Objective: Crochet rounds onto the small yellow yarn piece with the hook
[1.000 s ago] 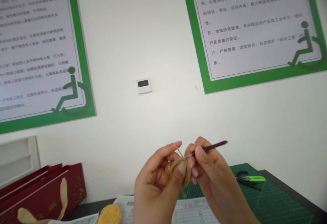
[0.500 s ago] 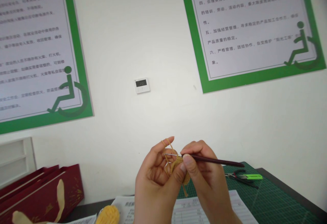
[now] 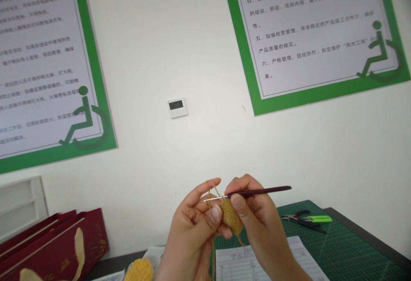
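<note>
The left hand (image 3: 192,234) has its grip pinched on a mustard crochet piece (image 3: 231,217), held up above the near edge of the counter (image 3: 104,268), with a yarn strand (image 3: 212,185) looped over the raised forefinger. The right hand (image 3: 258,223) has its grip clenched on a dark crochet hook (image 3: 260,192), whose metal tip points left over the piece. Below lie a yellow yarn ball (image 3: 139,270), a printed sheet (image 3: 236,261) and a green cutting mat (image 3: 337,251).

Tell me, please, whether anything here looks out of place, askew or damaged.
Nothing stands out. The left hand pinches the yellow crochet piece, and the right hand holds the crochet hook at it. The pliers lie flat on the green cutting mat, and the yarn ball sits beside the papers.
</note>
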`<state>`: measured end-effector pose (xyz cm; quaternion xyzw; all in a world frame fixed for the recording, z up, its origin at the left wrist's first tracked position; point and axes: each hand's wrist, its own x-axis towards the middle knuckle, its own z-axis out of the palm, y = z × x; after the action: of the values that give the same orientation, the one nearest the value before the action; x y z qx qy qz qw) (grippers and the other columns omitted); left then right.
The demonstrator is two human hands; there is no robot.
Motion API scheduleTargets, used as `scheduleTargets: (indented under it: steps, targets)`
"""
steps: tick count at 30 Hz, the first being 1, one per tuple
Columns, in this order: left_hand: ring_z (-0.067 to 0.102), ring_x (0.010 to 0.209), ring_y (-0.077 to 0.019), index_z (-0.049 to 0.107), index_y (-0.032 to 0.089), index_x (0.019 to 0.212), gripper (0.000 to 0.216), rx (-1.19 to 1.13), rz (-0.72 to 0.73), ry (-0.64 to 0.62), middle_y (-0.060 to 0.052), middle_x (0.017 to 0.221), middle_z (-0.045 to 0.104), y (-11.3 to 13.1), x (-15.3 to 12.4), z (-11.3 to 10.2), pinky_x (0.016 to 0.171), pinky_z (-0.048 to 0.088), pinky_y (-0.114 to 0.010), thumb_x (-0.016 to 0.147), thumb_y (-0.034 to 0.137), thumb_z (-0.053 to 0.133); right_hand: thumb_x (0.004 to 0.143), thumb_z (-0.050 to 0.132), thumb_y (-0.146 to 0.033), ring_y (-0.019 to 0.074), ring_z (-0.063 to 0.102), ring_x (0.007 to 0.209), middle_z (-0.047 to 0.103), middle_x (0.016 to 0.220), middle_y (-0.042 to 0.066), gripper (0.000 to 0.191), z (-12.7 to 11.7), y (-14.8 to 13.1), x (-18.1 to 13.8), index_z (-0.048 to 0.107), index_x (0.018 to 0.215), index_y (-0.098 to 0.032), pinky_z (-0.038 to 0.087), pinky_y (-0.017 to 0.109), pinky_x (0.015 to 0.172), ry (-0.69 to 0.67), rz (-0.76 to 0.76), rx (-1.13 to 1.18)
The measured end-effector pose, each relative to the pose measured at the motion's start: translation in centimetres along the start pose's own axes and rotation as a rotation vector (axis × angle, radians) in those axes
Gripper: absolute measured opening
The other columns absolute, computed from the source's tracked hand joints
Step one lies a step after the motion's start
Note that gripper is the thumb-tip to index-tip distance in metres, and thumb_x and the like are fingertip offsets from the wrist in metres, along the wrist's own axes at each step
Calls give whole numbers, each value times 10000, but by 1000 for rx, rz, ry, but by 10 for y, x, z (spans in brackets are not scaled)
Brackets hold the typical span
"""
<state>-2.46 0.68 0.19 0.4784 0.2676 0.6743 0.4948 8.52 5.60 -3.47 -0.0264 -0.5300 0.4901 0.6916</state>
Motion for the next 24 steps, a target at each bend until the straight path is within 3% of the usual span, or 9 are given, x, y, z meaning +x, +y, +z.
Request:
scheduleTargets:
  steps: [5,11,24]
  targets:
    - [637,504,-111,780,132,1140,424,110,112,92,-23,666,721,2,-1,3,538,495,-198,729,150,886,931,675,-489,110,535,525,572,664,-40,270,-5,-1,7,609,925,-227,413,237,510,-152,60,-9]
    - [598,493,-117,751,104,1137,444,150,172,167,-17,639,703,1,2,4,511,482,-219,717,155,885,908,681,-552,103,489,594,554,675,-35,371,-6,1,13,624,847,-191,392,225,561,-59,125,-47]
    - [616,494,-120,781,144,1114,351,182,170,206,4,649,681,2,0,1,535,486,-229,772,199,835,886,717,-526,107,494,622,553,681,-39,355,-12,-8,14,620,838,-189,405,236,582,-152,197,-164]
